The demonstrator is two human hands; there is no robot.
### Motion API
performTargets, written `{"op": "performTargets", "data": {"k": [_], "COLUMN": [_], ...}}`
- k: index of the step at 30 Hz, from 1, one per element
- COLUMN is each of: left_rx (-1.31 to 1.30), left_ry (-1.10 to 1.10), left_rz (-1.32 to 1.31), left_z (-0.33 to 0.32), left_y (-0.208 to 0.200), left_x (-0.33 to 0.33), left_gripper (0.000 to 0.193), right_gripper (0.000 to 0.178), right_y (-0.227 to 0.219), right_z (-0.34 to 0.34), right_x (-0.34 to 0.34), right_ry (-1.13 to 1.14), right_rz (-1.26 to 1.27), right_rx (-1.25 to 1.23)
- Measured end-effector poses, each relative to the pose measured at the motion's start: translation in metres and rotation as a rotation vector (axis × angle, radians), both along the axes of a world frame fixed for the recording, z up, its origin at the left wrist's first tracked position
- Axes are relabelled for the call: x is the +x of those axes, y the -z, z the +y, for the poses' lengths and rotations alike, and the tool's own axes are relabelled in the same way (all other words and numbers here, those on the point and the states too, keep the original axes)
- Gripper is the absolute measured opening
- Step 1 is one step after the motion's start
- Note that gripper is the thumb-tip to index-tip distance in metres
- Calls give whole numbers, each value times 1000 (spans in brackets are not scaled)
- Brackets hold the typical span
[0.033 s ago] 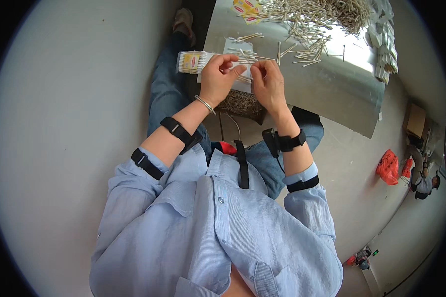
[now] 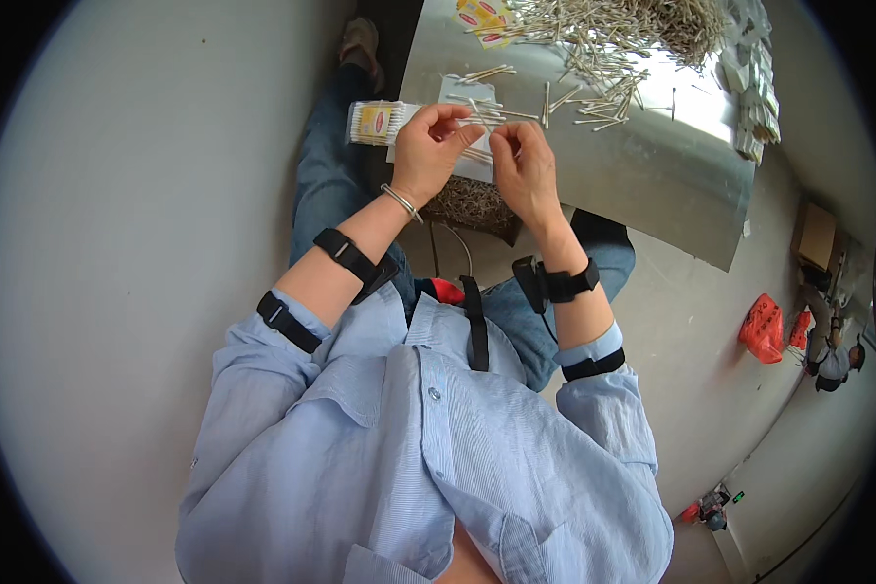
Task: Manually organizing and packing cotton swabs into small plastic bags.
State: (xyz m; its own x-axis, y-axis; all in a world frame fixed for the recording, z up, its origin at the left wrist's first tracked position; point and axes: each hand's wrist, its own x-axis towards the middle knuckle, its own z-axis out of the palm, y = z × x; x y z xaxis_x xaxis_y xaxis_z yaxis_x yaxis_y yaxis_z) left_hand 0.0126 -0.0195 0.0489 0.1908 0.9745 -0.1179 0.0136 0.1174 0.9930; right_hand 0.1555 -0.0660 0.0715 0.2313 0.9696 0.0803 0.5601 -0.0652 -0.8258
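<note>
My left hand (image 2: pixel 426 156) is over the near left corner of the metal table (image 2: pixel 633 165), its fingers curled and the thumb apart from the index finger. Close beside it, my right hand (image 2: pixel 526 167) pinches at the lower end of a slanted cotton swab (image 2: pixel 478 111), which stands in the gap between my hands. Below them lies a white card (image 2: pixel 454 86) with several swabs across it. Left of my left hand sits a clear pack of cotton swabs (image 2: pixel 377 123) with a yellow label.
A large heap of cotton swabs (image 2: pixel 642 29) covers the table's far side, with loose ones (image 2: pixel 608 112) straying nearer. Yellow labels (image 2: pixel 485 19) lie beside it. White packs (image 2: pixel 754 88) line the right edge. Under the table is a container of swabs (image 2: pixel 472 206). A red bag (image 2: pixel 762 329) stands on the floor.
My right hand has shifted very slightly left, and the slanted swab between my hands shows more plainly. My left hand has hardly moved.
</note>
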Motion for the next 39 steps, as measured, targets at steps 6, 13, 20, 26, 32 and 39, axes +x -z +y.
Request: {"op": "performTargets", "data": {"k": [6,13,20,26,32,39], "left_rx": [-154,-216,-128,-212,-116,-266], "left_ry": [94,275,407,306,312,313], "left_rz": [-180,-299,-329,-408,-307,-441], "left_z": [-3,-12,-18,-22,-29,-20], "left_y": [-27,-42,-48,-48,-60,-57], "left_x": [2,-5,-16,-20,-11,-15], "left_gripper": [24,21,17,19,17,17], "right_gripper": [13,15,26,28,28,59], "right_y": [-25,-35,-57,-65,-59,-58], "right_z": [-21,-37,-51,-54,-55,-49], "right_x": [-17,-15,-14,-13,-13,-10], "right_ry": [78,68,-34,-55,-81,-130], "right_rz": [283,463,885,1012,1047,1262], "right_rx": [-57,-87,-190,-235,-266,-292]}}
